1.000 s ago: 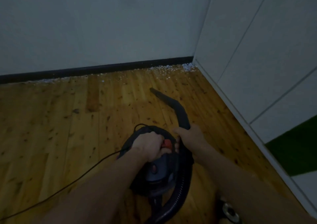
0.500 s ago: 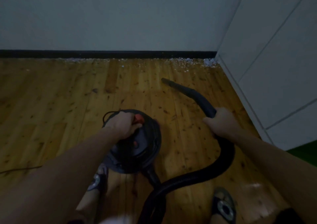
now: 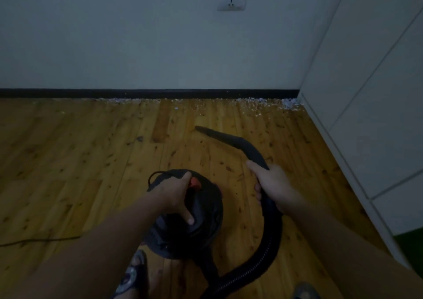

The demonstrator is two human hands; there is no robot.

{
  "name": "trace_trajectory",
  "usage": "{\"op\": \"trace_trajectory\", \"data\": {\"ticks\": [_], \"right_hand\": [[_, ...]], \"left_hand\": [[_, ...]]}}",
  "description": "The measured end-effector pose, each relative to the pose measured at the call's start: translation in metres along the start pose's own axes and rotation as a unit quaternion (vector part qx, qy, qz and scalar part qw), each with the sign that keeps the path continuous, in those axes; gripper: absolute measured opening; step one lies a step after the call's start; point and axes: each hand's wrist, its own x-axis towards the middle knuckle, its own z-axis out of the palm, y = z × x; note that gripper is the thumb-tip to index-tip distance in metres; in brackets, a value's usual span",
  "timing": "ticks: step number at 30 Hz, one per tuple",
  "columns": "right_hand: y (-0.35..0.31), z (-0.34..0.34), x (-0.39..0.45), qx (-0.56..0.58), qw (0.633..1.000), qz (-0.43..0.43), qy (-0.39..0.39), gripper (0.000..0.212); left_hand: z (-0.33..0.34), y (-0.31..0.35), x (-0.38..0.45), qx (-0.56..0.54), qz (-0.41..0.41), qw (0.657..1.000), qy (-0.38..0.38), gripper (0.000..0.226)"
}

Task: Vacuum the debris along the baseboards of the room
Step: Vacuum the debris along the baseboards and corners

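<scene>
1. Left hand (image 3: 175,192) is gripping the top handle of the vacuum canister (image 3: 190,216); fingers are curling over the handle, thumb is pointing down the near side, and the red button (image 3: 195,183) is showing just beyond the knuckles. The power cord (image 3: 39,240) is trailing off across the floor (image 3: 80,161) well to the left of these fingers.
2. Right hand (image 3: 273,185) is wrapping around the hose wand (image 3: 251,151), fingers closing fully round the tube. The nozzle tip (image 3: 198,128) is pointing ahead and to the left of the fingers, hanging over bare boards.
3. Debris (image 3: 263,104) is lying in a pale strip against the black baseboard (image 3: 148,93), thickest in the corner by the white cabinet (image 3: 366,92), far ahead of both sets of fingers. The nozzle is sitting well short of it.
4. Progress, as a judgement: pickup is not looking started. The strip is reading unbroken from mid-wall to the corner. All of the suction work along this wall is remaining, and whether the machine is running I cannot tell.
5. Against the frame half a second back: the view is tilting upward, so the wall socket (image 3: 231,4) is showing again. The canister is sitting nearer the middle, and the hose is looping tighter below the right fingers. The nozzle is swinging further left but is not closing on the debris.
</scene>
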Motion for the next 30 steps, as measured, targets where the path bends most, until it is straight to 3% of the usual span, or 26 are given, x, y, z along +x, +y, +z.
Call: {"op": "trace_trajectory", "data": {"ticks": [3, 13, 15, 19, 22, 27, 30], "right_hand": [[-0.002, 0.012, 0.001, -0.008, 1.000, 0.009, -0.003, 0.059], [-0.011, 0.030, 0.002, -0.010, 1.000, 0.005, 0.001, 0.060], [-0.014, 0.033, 0.001, -0.016, 1.000, 0.001, -0.002, 0.061], [-0.014, 0.037, -0.001, -0.007, 1.000, -0.006, -0.018, 0.057], [-0.016, 0.030, -0.004, 0.052, 0.997, 0.026, -0.059, 0.048], [-0.014, 0.007, -0.004, 0.093, 0.975, 0.128, -0.153, 0.027], [-0.008, 0.002, 0.002, 0.106, 0.981, 0.131, -0.101, 0.032]], "left_hand": [[0.000, 0.005, -0.002, -0.001, -0.007, 1.000, -0.003, 0.139], [0.006, 0.006, -0.008, -0.022, -0.024, 0.999, 0.027, 0.134], [0.008, 0.006, -0.010, -0.033, -0.021, 0.998, 0.057, 0.121], [0.013, 0.004, -0.009, -0.041, -0.014, 0.991, 0.123, 0.074], [0.017, 0.001, -0.006, -0.046, -0.006, 0.988, 0.150, 0.054], [0.017, 0.000, 0.001, -0.034, -0.001, 0.985, 0.169, 0.053], [0.016, 0.004, 0.009, -0.002, -0.008, 0.980, 0.200, 0.060]]}}
